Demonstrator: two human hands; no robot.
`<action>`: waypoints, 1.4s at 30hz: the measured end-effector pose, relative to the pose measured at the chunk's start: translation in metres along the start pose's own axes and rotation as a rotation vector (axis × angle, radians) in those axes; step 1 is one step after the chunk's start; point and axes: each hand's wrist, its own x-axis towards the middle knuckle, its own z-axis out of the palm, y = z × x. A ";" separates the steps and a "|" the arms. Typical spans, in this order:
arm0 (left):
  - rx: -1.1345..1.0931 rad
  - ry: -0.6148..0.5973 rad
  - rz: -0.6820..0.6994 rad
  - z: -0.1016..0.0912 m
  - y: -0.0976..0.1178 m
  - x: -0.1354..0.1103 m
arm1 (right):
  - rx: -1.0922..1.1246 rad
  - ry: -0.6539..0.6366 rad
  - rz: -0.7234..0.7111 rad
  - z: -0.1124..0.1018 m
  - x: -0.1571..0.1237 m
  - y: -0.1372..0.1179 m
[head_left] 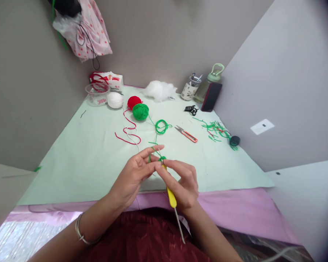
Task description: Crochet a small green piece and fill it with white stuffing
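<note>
My right hand is closed on a crochet hook with a yellow handle and a metal shaft that sticks out below. At the hook's upper end sits a small piece of green crochet, pinched by my left hand. Green yarn runs over the raised left index finger. From there the strand leads up to a loose coil of green yarn and on to a green yarn ball. Fingers partly hide the crochet piece.
Orange thread snips lie right of the coil. Behind are a red yarn ball, a white yarn ball, white stuffing, a pen cup, a bottle and a phone. Green yarn scraps lie by black tape.
</note>
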 end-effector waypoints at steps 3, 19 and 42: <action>-0.107 -0.033 -0.095 -0.003 0.003 0.002 | 0.200 0.091 0.099 -0.002 0.005 0.000; 0.204 -0.005 0.144 0.000 0.000 -0.003 | 0.620 0.041 0.461 -0.010 0.023 -0.003; 0.150 0.037 0.168 0.003 -0.007 0.001 | 0.497 0.043 0.417 -0.003 0.018 -0.004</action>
